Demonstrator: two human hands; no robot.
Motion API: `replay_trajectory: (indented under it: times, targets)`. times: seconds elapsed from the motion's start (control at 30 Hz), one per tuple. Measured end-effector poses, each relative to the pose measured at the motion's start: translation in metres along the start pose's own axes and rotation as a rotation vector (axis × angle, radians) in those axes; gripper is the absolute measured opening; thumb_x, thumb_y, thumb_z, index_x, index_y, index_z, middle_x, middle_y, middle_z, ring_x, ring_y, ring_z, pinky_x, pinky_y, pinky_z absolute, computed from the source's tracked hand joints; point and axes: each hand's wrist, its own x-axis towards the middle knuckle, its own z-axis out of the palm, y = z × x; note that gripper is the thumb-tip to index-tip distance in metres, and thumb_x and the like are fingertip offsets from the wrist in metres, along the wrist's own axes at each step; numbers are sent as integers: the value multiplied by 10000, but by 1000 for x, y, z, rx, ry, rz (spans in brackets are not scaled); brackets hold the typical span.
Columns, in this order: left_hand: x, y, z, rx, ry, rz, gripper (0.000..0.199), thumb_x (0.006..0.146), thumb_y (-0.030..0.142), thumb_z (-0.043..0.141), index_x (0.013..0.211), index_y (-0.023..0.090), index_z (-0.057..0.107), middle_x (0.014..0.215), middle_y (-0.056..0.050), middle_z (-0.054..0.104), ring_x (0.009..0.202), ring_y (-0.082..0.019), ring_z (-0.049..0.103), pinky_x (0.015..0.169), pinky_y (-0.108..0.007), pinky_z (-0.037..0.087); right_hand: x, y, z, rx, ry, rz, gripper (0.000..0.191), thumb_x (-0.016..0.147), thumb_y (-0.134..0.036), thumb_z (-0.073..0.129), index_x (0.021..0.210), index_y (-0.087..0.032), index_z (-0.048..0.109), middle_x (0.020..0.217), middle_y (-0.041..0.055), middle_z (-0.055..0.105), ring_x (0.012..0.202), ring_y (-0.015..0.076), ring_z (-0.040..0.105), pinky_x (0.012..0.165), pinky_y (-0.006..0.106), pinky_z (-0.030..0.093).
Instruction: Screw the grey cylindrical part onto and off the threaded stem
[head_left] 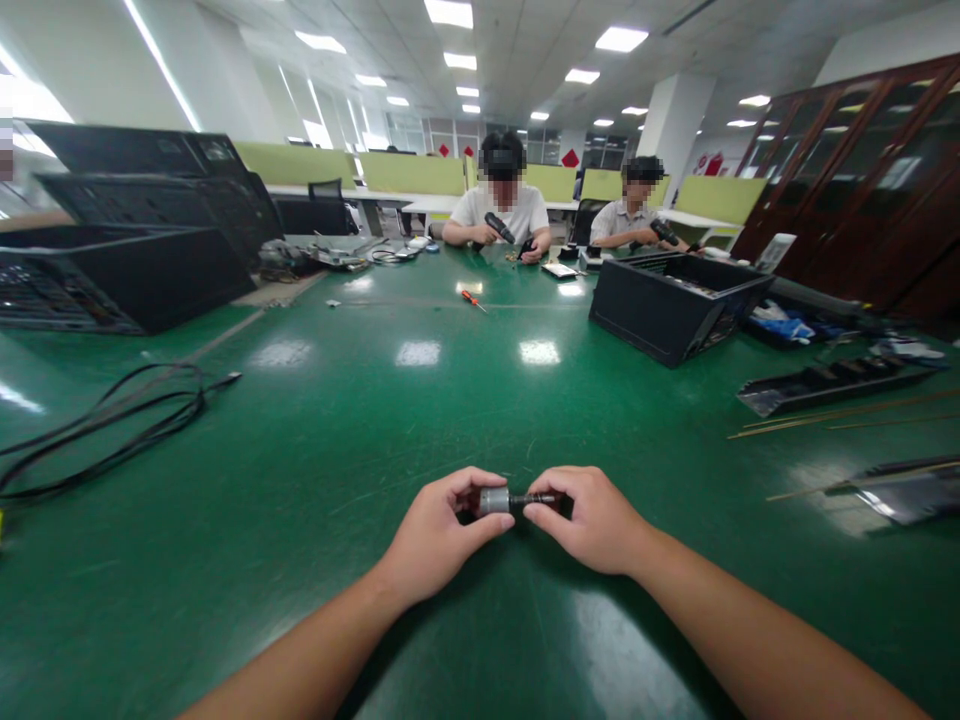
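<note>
Two bare hands meet over the glossy green tabletop [375,420], with a short silver-grey metal cylinder [495,500] between them, low and near the middle of the view. Taking that cylinder as the clock's centre, a thin dark metal shaft [520,500] runs from it towards three o'clock. The left hand [435,530], on the nine o'clock side, holds the cylinder between curled fingers and thumb; the right hand [600,515] has thumb and forefinger drawn narrow around the shaft. Its other fingertips are hidden.

The step in hand looks like close two-handed work on the shaft, though I cannot tell whether it is being turned, pulled or fitted. The next move seems to call for a steady left grip, with the right fingers kept in line with the shaft.

An orange-handled screwdriver [470,298] lies near twelve o'clock, well apart from both hands.
</note>
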Motion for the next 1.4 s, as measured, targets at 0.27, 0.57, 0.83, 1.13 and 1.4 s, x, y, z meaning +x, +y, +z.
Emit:
replay_trajectory:
  times: [0.27, 0.57, 0.83, 1.13, 1.4]
  targets:
    - [-1, 2, 0, -24, 13, -2, 328, 728, 292, 773, 1016, 176, 667, 917, -37, 706, 852, -198, 646, 802, -316, 490, 0, 0, -3, 10, -5, 4, 62, 853, -241, 658, 846, -192, 696, 767, 11, 697, 698, 153, 616, 656, 265, 394]
    - [0, -3, -2, -22, 20, 4, 339, 726, 299, 778, 1023, 175, 668, 915, -41, 706, 852, -195, 647, 798, -313, 486, 0, 1, -3, 10, -3, 8, 70, 862, -250, 649, 849, -195, 692, 762, 5, 689, 696, 149, 611, 653, 261, 388]
    - [0, -2, -2, -53, 35, -3, 336, 719, 290, 779, 1013, 171, 669, 893, -38, 705, 825, -186, 642, 781, -301, 482, 1, 1, -4, 9, 2, 7, 77, 869, -252, 644, 839, -194, 686, 746, 4, 678, 681, 145, 599, 653, 259, 391]
    - [0, -2, -3, -77, 46, 8, 340, 722, 293, 789, 1013, 167, 667, 915, -48, 711, 856, -199, 652, 808, -312, 490, 1, 2, -5, 17, 11, 11, 79, 878, -255, 638, 857, -198, 689, 740, 0, 676, 674, 146, 600, 657, 259, 407]
    - [0, -1, -3, -119, 55, -10, 349, 711, 283, 800, 1009, 162, 666, 925, -51, 712, 860, -197, 653, 815, -309, 496, 1, 6, -10, 36, 13, -34, 47, 859, -222, 644, 846, -194, 679, 729, 0, 662, 671, 148, 598, 659, 259, 413]
